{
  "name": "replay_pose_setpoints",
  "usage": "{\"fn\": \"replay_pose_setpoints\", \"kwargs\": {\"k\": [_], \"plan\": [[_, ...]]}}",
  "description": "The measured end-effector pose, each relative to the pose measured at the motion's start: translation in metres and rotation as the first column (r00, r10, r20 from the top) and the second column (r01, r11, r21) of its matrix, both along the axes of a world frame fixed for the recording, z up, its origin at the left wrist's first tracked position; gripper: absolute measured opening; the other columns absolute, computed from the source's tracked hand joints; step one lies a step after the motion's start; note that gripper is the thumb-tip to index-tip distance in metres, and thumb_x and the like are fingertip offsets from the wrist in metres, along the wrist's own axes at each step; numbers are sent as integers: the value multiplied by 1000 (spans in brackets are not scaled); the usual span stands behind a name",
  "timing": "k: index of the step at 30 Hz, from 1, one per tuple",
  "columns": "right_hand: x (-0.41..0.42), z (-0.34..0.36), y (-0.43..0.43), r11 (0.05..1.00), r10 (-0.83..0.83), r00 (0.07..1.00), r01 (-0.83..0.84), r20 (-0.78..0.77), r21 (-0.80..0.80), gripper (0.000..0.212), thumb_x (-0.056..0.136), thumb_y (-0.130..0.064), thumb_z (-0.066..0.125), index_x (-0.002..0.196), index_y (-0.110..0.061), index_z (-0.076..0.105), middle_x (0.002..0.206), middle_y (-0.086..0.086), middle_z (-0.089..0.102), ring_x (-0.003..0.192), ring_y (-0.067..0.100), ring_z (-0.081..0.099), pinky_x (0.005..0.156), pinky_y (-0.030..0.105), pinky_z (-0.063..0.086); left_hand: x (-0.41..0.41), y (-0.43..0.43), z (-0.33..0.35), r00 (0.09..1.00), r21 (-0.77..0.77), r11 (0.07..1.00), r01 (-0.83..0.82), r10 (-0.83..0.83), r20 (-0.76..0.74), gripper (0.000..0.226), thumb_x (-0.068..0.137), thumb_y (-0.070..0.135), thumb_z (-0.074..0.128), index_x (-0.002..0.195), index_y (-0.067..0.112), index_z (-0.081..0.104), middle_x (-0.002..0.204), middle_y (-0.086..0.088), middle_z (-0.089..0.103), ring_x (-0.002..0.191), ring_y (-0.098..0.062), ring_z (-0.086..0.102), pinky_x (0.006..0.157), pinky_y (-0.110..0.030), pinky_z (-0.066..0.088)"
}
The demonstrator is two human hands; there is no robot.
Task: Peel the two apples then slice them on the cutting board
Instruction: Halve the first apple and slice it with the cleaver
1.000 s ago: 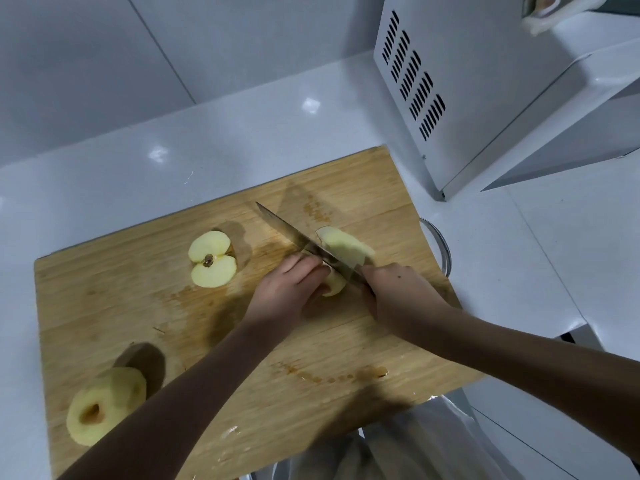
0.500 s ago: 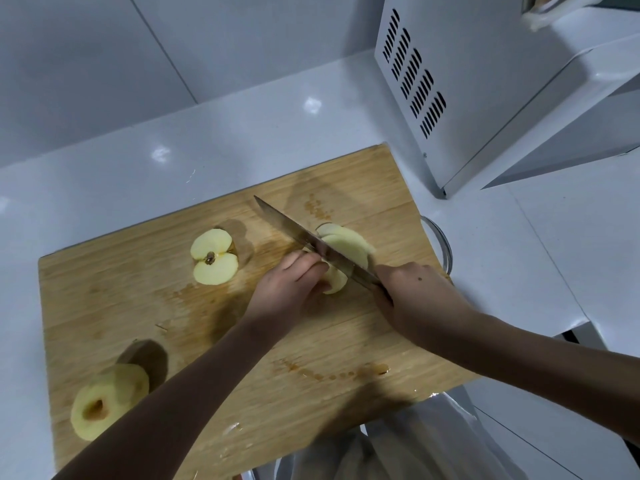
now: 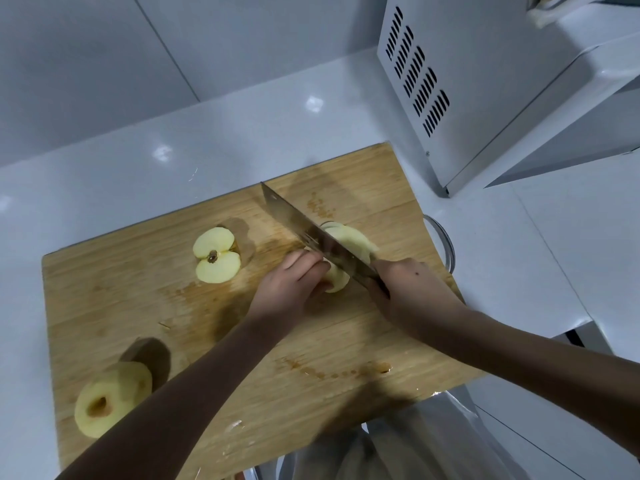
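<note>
The peeled apple half (image 3: 336,283) being cut lies on the far right part of the wooden cutting board (image 3: 138,306), between the two hands. The left hand (image 3: 291,285) holds it down from the left with fingertips curled onto it. The right hand (image 3: 408,289) is closed around the handle of a cleaver (image 3: 299,225), whose blade runs diagonally across the fruit with its squared tip pointing to the far left. Cut slices (image 3: 358,241) lie fanned just beyond the blade.

A second apple half (image 3: 216,256) rests cut face up to the left, apart from the hands, its core showing. A whole peeled apple (image 3: 110,398) sits at the board's near left corner, partly behind the left forearm.

The board lies on a white countertop (image 3: 242,133). A white appliance (image 3: 467,81) with vent slots stands at the far right.
</note>
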State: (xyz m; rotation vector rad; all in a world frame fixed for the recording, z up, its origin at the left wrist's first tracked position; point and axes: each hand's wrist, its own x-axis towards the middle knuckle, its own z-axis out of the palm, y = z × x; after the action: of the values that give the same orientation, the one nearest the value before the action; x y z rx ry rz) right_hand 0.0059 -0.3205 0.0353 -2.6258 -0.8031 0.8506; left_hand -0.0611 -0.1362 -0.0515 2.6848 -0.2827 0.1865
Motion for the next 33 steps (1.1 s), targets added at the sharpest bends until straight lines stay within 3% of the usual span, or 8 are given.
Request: {"fn": "replay_pose_setpoints", "kwargs": {"k": [6, 13, 17, 20, 24, 30, 33], "plan": [[-3, 20, -2, 994, 102, 993, -100, 53, -47, 21, 100, -24, 34, 106, -15, 52, 77, -1, 47, 67, 18, 45, 54, 25, 31, 1, 0, 2, 1000, 6, 1000, 16, -16, 12, 32, 83, 31, 50, 96, 7, 68, 99, -6, 67, 94, -16, 47, 61, -31, 53], [1, -14, 18, 990, 63, 998, -65, -18, -122, 16, 97, -17, 40, 107, -11, 52, 79, 0, 43, 73, 19, 44, 62, 28, 35, 0, -1, -3, 1000, -12, 1000, 4, -4, 27, 30, 85, 30, 52, 97, 8, 68, 102, -7, 67, 96, -18, 50, 64, -33, 55], [9, -19, 15, 998, -41, 995, 36, -93, -58, 18, 98, -20, 41, 103, -10, 55, 76, -1, 46, 73, 18, 46, 65, 28, 34, -2, -3, -2, 999, -12, 1000, -16, 17, 46, 30, 84, 28, 52, 96, 6, 69, 100, -10, 68, 98, -19, 50, 71, -34, 56], [8, -5, 5, 997, -74, 994, 76, -87, 22, 19, 98, -23, 41, 97, -11, 56, 79, 3, 54, 71, 19, 50, 62, 26, 34, -4, -4, -1, 999, -14, 1000, -19, 20, 44, 30, 85, 28, 52, 95, 6, 69, 100, -9, 68, 98, -18, 51, 74, -33, 54], [-1, 15, 0, 1000, 29, 999, -30, 16, 2, 16, 99, -29, 36, 88, -21, 44, 71, -2, 45, 65, 17, 44, 49, 25, 28, -3, -2, -2, 999, -10, 1000, -22, 22, 37, 30, 84, 29, 52, 95, 6, 68, 99, -8, 68, 95, -19, 50, 70, -32, 53], [-5, 14, 3, 997, 60, 998, -58, 29, -55, 18, 99, -22, 35, 103, -15, 52, 74, -2, 43, 68, 16, 45, 49, 22, 28, -4, -3, -4, 999, -48, 998, -34, 34, -3, 28, 85, 31, 52, 93, 10, 68, 102, -6, 67, 96, -17, 51, 71, -32, 52], [-3, -1, 11, 996, 42, 999, -43, -17, -83, 17, 98, -18, 38, 105, -14, 53, 79, -1, 45, 72, 17, 47, 60, 26, 34, -5, -2, -5, 999, -52, 998, -35, 34, -16, 27, 85, 30, 52, 94, 10, 68, 102, -6, 66, 97, -18, 52, 70, -33, 54]]}}
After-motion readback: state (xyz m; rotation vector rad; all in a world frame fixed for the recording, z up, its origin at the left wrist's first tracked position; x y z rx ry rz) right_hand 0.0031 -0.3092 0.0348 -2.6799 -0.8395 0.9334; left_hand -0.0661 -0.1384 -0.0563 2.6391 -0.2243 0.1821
